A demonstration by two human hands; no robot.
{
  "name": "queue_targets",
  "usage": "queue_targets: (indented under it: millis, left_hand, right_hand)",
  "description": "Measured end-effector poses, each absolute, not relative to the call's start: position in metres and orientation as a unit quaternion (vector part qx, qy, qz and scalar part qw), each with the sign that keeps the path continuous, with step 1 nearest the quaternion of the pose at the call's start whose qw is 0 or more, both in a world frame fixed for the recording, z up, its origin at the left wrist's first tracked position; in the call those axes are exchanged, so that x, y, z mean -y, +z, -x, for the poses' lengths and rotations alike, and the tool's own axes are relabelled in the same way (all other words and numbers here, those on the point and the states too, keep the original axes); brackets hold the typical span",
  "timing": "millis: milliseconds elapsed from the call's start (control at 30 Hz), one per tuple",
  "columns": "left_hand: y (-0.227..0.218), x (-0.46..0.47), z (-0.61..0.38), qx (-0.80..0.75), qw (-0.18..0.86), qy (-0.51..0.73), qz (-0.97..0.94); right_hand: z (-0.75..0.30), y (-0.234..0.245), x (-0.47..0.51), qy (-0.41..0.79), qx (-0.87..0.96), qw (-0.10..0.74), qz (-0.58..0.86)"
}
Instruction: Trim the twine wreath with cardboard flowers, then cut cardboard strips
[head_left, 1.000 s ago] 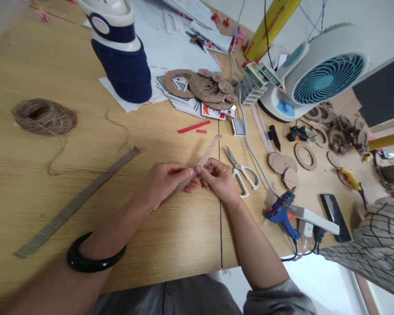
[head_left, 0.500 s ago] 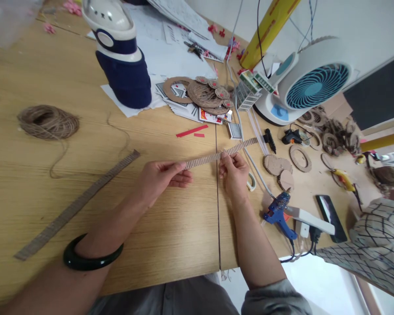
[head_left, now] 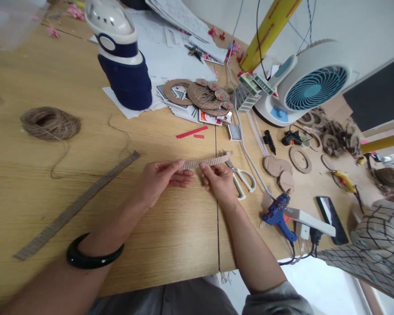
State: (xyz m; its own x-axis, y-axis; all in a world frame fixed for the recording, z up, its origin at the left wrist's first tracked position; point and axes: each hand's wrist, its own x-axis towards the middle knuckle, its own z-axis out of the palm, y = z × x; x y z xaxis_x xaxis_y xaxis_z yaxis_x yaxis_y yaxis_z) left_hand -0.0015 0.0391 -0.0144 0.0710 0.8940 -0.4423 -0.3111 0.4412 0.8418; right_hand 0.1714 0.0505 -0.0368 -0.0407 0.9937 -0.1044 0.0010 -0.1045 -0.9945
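Ridged cardboard strip (head_left: 203, 162) sits pinched between my closed left grip (head_left: 157, 183) and closed right grip (head_left: 218, 181), held over the counter (head_left: 170, 236) near the scissors (head_left: 241, 179); I'd pinch evenly on both sides to avoid creasing it.

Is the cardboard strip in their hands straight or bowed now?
Bowed: the corrugated cardboard strip arcs between the left hand and right hand, both pinching it.

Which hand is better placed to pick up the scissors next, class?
Probably the right hand: it sits just beside the scissors, while the left hand is farther away. Both hands are pinching the corrugated cardboard strip.
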Motion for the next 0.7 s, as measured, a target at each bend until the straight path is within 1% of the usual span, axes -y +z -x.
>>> queue_targets:
  millis: [100, 233, 433, 700]
  left_hand:
    - [-0.0134, -0.0388, 0.0025, -0.516, 0.665, 0.450, -0.298]
    - [-0.0156, -0.0388, 0.0033, -0.513, 0.655, 0.452, -0.321]
    - [-0.0172, -0.0392, 0.0022, -0.513, 0.650, 0.454, -0.330]
    - [-0.0195, -0.0361, -0.0008, -0.489, 0.670, 0.451, -0.330]
  right_hand:
    - [-0.1736, -0.0375, -0.0523, 0.519, 0.467, 0.484, 0.527]
    - [-0.1737, -0.0348, -0.0517, 0.521, 0.461, 0.490, 0.526]
    - [-0.1714, -0.0304, -0.0510, 0.558, 0.473, 0.456, 0.508]
    - [-0.1717, -0.0346, -0.0520, 0.561, 0.477, 0.452, 0.503]
